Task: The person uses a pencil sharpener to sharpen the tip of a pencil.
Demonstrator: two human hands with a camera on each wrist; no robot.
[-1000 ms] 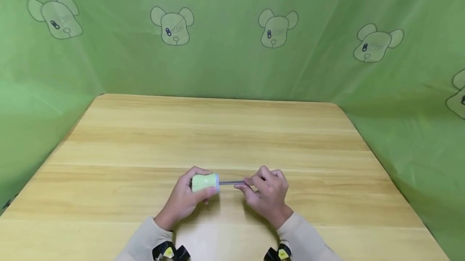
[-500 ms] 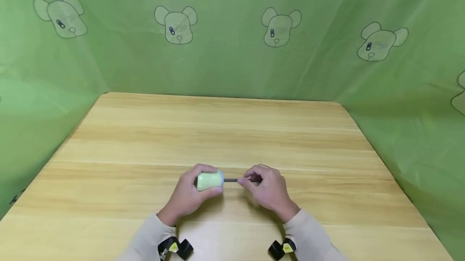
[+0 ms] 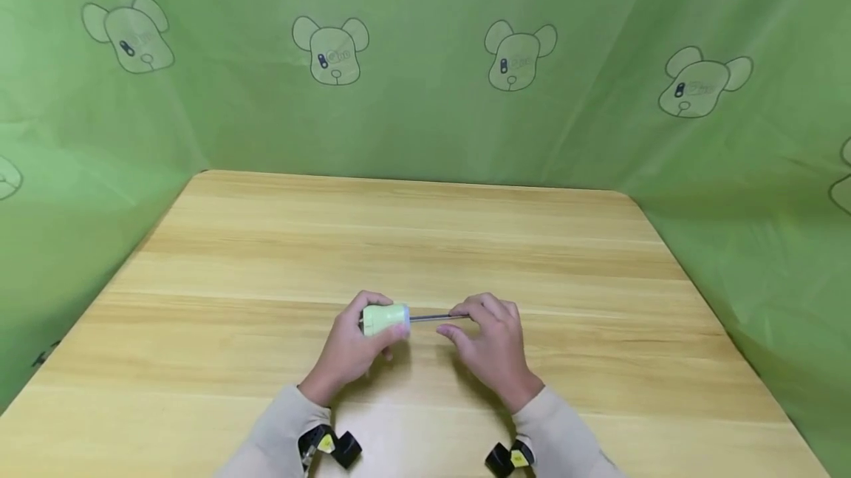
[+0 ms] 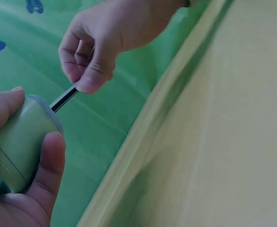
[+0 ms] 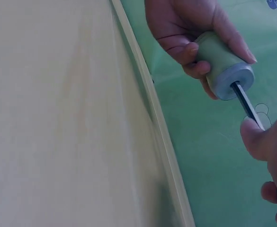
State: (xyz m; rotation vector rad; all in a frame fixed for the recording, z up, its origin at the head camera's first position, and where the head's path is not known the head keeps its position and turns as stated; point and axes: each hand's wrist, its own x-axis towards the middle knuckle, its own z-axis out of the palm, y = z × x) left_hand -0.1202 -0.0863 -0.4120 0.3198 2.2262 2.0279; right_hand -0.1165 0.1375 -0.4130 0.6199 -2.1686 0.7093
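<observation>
A screwdriver with a thick light-green handle [image 3: 385,320] and a thin metal shaft [image 3: 431,318] is held above the near part of the table, its shaft pointing right. My left hand [image 3: 347,351] grips the handle, thumb on the near side and fingers over the far side. At the shaft's right end, my right hand [image 3: 495,345] pinches it with fingers and thumb. The handle's blue-grey end collar [image 5: 235,80] faces the right hand in the right wrist view. Fingers cover the shaft's tip, so its shape is hidden.
Beneath both hands lies a light wood table [image 3: 412,241]. A green curtain [image 3: 425,123] with bear-head drawings hangs around its back and sides. Black wrist devices [image 3: 329,445] sit on both sleeves.
Both hands and the screwdriver have risen slightly in the head view. My right fingers have shifted on the shaft, the thumb dropping lower, and more of the shaft shows than half a second ago.
</observation>
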